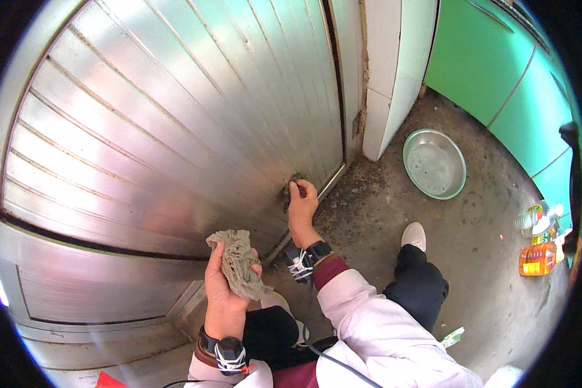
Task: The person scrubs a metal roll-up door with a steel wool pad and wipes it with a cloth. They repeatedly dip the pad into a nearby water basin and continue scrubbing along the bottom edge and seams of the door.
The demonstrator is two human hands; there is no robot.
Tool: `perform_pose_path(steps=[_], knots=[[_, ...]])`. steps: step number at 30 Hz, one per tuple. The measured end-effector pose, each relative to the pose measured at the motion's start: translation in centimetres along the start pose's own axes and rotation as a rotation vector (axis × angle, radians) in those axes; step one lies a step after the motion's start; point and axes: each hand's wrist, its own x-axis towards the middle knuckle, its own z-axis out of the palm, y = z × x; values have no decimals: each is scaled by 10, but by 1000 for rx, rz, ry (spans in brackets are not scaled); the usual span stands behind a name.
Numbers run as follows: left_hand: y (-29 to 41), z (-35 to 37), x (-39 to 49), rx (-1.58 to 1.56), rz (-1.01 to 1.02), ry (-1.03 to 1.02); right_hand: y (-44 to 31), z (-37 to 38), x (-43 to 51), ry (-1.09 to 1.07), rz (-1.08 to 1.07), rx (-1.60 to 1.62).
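Observation:
A crumpled grey-green cloth point(237, 264) lies in my left hand point(228, 291), which holds it palm up before the lower part of a ribbed metal door panel point(184, 126). My right hand point(304, 208) pinches a dark, wiry scouring pad point(291, 191) between thumb and fingers and has it against the panel, close to the bottom edge. The fingers cover part of the pad. Blurred reflections of the hands show on the metal.
A round metal basin point(434, 164) with sudsy water stands on the dirty concrete floor point(368, 218). Green cabinet doors point(480, 58) and a white tiled pillar point(383, 97) rise beyond. Plastic bottles, one with orange liquid point(537, 259), stand at the right. A cable point(339, 363) crosses my lap.

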Motion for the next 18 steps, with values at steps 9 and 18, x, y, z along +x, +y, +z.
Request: perform_pose_path(steps=[9, 18], knots=[[-1, 4, -3, 65, 66, 0, 5, -1, 3, -16, 104, -119], [2, 1, -3, 151, 102, 84, -23, 0, -3, -84, 13, 14]])
